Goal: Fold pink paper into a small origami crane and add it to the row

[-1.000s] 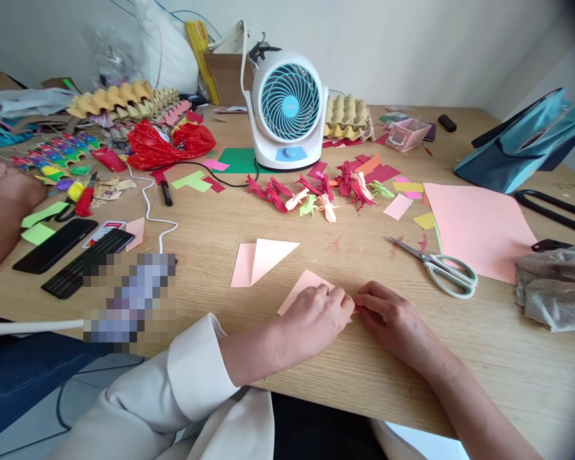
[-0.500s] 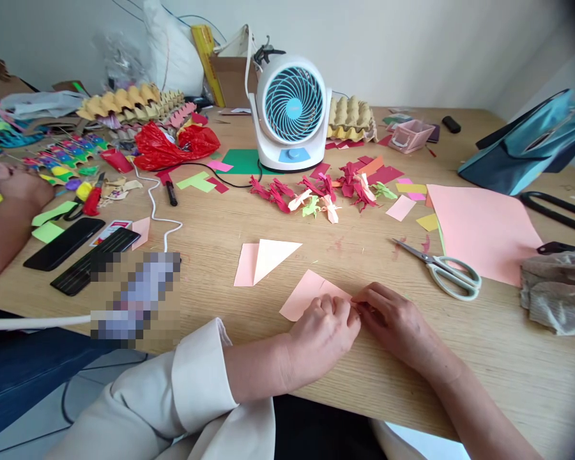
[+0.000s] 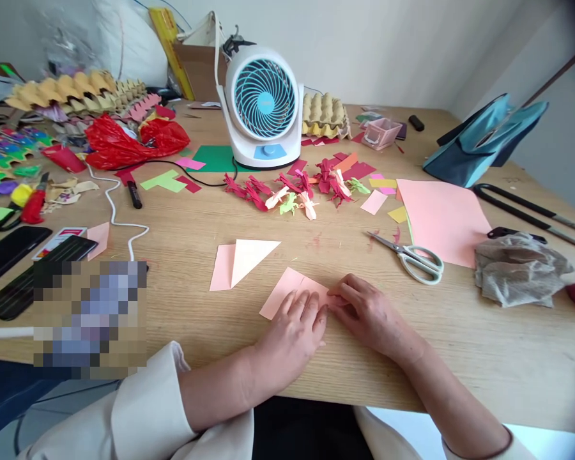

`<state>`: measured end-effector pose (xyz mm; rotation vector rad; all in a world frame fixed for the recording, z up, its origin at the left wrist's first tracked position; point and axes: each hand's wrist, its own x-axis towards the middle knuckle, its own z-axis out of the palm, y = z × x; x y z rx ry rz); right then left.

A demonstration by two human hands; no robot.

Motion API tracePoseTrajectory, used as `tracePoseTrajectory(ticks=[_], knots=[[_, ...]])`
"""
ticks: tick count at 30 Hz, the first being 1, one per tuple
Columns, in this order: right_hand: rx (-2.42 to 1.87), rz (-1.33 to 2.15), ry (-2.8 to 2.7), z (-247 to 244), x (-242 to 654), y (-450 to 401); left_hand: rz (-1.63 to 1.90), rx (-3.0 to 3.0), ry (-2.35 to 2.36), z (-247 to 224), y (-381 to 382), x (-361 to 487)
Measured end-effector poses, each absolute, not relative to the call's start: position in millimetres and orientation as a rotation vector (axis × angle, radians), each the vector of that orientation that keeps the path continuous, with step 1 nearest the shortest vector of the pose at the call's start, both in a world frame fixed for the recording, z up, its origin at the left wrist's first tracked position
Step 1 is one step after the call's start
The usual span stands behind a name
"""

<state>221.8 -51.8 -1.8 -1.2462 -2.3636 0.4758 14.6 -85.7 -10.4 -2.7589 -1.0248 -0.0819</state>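
Observation:
A pink paper piece (image 3: 278,295) lies on the wooden table near its front edge. My left hand (image 3: 294,332) rests on it, palm down, with fingers stretched over its lower part. At the paper's right edge, the fingertips of my right hand (image 3: 364,313) pinch its corner. Just behind and to the left lie a small pink sheet (image 3: 222,267) and a pale folded triangle (image 3: 252,259) overlapping it. Scissors (image 3: 412,257) with light handles lie slightly open behind my right hand.
A white fan (image 3: 267,108) stands at the back, with small folded paper figures (image 3: 294,191) before it. A large pink sheet (image 3: 441,220), a grey cloth (image 3: 517,268) and a blue bag (image 3: 474,147) are at right. Phones (image 3: 14,255) lie at left.
The view has shifted right, and the other person's arm has left the picture. My left hand's fingers have uncurled and lie flatter on the pink paper. My right hand stays at its edge.

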Motion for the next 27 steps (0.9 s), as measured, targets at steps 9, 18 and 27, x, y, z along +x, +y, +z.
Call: tracePoseTrajectory(ticks=[9, 18, 27], knots=[[-1.266, 0.425, -2.373, -2.1, 218.3, -52.3, -0.165, -2.930, -1.105, -7.8, -85.7, -2.0], [-1.205, 0.543, -2.383, -0.5, 223.8, -51.9, -0.149, -2.964, -1.106, -5.6, -92.8, -30.7], [-1.306, 0.462, -2.411, 2.1, 237.7, -50.7, -0.201, -2.895, -1.091, -7.8, -106.4, -64.3]])
